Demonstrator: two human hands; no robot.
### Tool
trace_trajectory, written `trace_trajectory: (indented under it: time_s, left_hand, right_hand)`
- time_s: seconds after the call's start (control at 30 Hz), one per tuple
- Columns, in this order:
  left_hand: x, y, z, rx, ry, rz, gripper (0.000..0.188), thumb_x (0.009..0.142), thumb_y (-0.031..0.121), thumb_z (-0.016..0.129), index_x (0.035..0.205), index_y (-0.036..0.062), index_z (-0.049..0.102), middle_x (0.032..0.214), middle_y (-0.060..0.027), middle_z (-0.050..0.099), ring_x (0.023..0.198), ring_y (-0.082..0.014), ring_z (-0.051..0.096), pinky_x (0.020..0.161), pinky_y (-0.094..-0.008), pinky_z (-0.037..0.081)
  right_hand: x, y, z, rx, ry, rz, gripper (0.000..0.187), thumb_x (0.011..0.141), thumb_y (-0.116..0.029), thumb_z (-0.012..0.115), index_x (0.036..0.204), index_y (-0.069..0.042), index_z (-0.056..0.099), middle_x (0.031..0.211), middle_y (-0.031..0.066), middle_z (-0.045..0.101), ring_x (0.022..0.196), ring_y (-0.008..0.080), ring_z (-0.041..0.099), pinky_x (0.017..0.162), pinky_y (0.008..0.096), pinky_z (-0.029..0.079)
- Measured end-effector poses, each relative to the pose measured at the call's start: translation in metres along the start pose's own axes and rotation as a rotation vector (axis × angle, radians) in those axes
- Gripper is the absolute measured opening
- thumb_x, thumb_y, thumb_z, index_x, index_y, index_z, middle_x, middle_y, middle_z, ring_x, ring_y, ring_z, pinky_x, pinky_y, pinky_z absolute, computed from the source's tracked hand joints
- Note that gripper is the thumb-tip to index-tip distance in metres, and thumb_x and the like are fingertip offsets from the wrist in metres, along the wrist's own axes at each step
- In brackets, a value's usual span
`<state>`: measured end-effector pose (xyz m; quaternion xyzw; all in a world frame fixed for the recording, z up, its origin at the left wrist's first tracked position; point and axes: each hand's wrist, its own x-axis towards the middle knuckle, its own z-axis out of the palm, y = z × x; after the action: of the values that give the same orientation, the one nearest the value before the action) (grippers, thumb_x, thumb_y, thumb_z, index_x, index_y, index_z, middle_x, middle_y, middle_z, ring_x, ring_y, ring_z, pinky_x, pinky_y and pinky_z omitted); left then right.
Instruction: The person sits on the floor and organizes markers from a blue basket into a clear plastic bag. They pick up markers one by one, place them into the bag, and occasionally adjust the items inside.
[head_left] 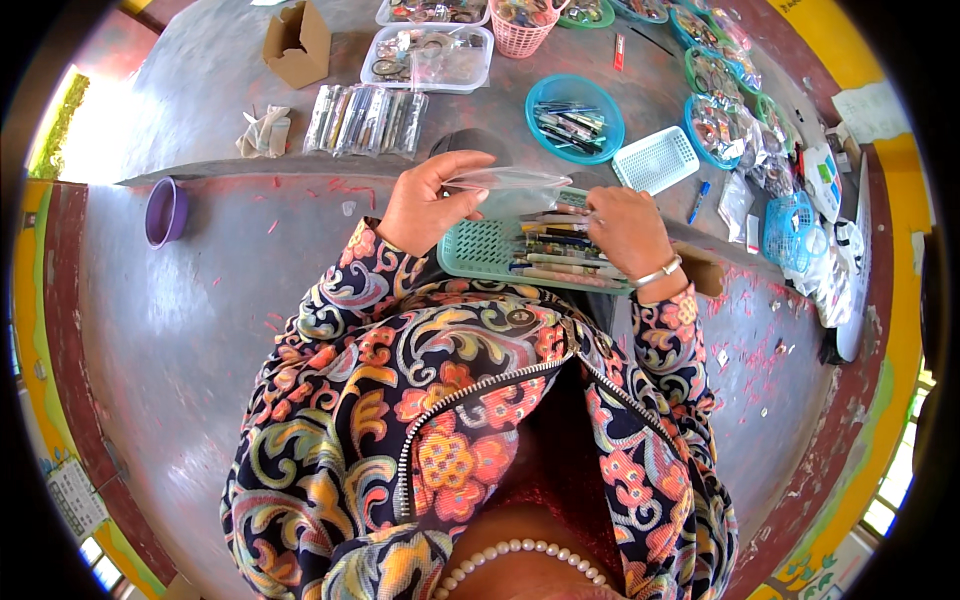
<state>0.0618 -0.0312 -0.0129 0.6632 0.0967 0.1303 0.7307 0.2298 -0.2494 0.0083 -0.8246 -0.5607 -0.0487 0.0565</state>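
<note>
The left hand pinches a clear bag over the green basket, its mouth best held wide, while the right hand, grip unclear, is at the pens inside.

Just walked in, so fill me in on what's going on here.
A person is working with a clear plastic bag and a green basket of pens. The left hand holds the bag above the basket, while the right hand is at the right end of the pens; whether it grips one is hard to tell. On the table beyond, a row of clear packets lies left of a blue round basin holding more pens.
</note>
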Motion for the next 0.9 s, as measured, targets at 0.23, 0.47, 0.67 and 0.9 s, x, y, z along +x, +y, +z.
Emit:
trace_trajectory:
  time_s: [0.23, 0.47, 0.67, 0.9]
  left_hand:
    - [0.000, -0.003, -0.002, -0.051, -0.042, 0.000, 0.036, 0.085, -0.001, 0.057, 0.121, 0.0029, 0.053, 0.110, -0.0080, 0.060, 0.089, -0.0112, 0.058, 0.072, -0.0263, 0.053]
    - [0.000, -0.003, 0.000, -0.030, -0.005, 0.000, 0.035, 0.085, -0.003, 0.056, 0.119, 0.0021, 0.054, 0.110, -0.0081, 0.060, 0.091, -0.0119, 0.059, 0.072, -0.0258, 0.054]
    - [0.001, -0.005, 0.000, -0.062, -0.016, -0.009, 0.034, 0.084, -0.002, 0.057, 0.118, 0.0010, 0.055, 0.109, -0.0079, 0.060, 0.092, -0.0119, 0.059, 0.070, -0.0249, 0.054]
    - [-0.001, -0.003, -0.001, -0.048, -0.008, -0.002, 0.036, 0.084, -0.005, 0.055, 0.120, 0.0017, 0.054, 0.109, -0.0078, 0.061, 0.092, -0.0114, 0.059, 0.073, -0.0257, 0.053]
  right_hand:
    - [-0.030, 0.034, -0.033, 0.665, 0.059, 0.355, 0.018, 0.078, -0.005, 0.059, 0.096, -0.001, 0.060, 0.087, 0.0097, 0.062, 0.076, 0.0218, 0.061, 0.067, 0.0304, 0.047]
    - [-0.048, 0.044, -0.050, 1.545, 0.290, 0.418, 0.024, 0.082, 0.001, 0.060, 0.106, 0.005, 0.059, 0.099, 0.0088, 0.061, 0.079, 0.0134, 0.059, 0.071, 0.0242, 0.048]
    - [-0.050, 0.050, -0.033, 1.981, 0.333, 0.170, 0.024, 0.080, 0.003, 0.062, 0.103, 0.004, 0.056, 0.102, 0.0153, 0.059, 0.081, 0.0195, 0.060, 0.072, 0.0281, 0.051]
    - [-0.034, 0.025, -0.051, 1.858, 0.342, 0.227, 0.028, 0.086, -0.001, 0.057, 0.112, 0.007, 0.053, 0.109, 0.0155, 0.056, 0.091, 0.0227, 0.062, 0.080, 0.0303, 0.052]
